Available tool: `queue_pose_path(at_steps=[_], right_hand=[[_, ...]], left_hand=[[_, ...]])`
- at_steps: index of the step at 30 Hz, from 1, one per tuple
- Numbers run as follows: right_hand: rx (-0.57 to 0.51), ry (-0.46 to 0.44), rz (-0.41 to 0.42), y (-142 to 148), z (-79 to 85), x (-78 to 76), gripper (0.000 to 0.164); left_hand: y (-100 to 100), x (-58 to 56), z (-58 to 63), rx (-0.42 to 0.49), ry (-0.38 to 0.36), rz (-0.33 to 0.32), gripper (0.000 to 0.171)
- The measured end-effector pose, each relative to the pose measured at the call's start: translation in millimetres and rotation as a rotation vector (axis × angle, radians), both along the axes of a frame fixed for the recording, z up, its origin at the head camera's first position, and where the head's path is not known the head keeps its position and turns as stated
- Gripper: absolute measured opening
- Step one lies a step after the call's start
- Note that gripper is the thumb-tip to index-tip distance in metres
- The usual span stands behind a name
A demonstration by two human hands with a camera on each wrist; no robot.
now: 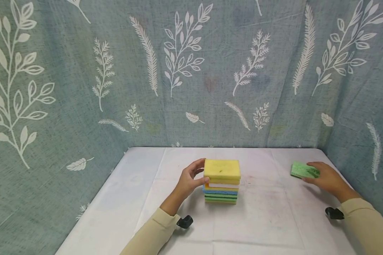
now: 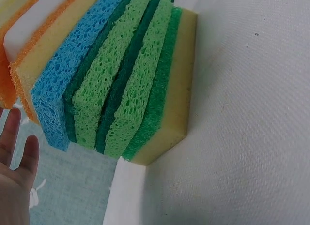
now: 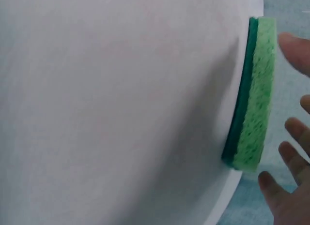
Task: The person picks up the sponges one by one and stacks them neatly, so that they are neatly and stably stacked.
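Note:
A stack of sponges point(image 1: 221, 194) stands upright on the white table, a plain yellow sponge point(image 1: 221, 168) on top. Below it come yellow-and-orange, white, blue and green layers; the left wrist view shows a blue sponge point(image 2: 77, 65) above green ones. My left hand point(image 1: 191, 177) is at the stack's upper left side, thumb near the front and fingers toward the back, without visibly gripping it. At the right, a light green sponge point(image 1: 301, 170) with a dark green scouring layer point(image 3: 242, 94) lies flat. Over its right end is my right hand point(image 1: 325, 177), fingers spread point(image 3: 293, 159) and apart from it.
A white cloth point(image 1: 261, 226) covers the table. Grey-green curtains point(image 1: 191, 88) with white leaf prints hang behind it and along both sides. Black wrist devices point(image 1: 185, 222) sit below both of my wrists.

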State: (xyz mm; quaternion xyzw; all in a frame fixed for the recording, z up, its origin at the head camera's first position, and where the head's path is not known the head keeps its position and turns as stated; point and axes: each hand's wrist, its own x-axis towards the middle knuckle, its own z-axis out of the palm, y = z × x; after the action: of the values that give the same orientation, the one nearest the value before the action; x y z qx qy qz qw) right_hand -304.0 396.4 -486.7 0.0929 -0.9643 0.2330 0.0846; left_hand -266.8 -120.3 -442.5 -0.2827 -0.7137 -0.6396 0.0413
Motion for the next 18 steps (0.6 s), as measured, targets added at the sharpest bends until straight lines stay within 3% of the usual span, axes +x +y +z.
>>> queue_pose_path(at_steps=[10,18], right_hand=[[0.015,-0.093,-0.03,11,-8.3,2.1,0.085],[0.031,-0.069,-0.035,16,-11.2,-0.4,0.073]], left_hand=[[-1,1.9,0.3,-0.016,-0.004,0.018,0.066],[0,0.4,0.0,0.01,0.004,0.006,0.068]])
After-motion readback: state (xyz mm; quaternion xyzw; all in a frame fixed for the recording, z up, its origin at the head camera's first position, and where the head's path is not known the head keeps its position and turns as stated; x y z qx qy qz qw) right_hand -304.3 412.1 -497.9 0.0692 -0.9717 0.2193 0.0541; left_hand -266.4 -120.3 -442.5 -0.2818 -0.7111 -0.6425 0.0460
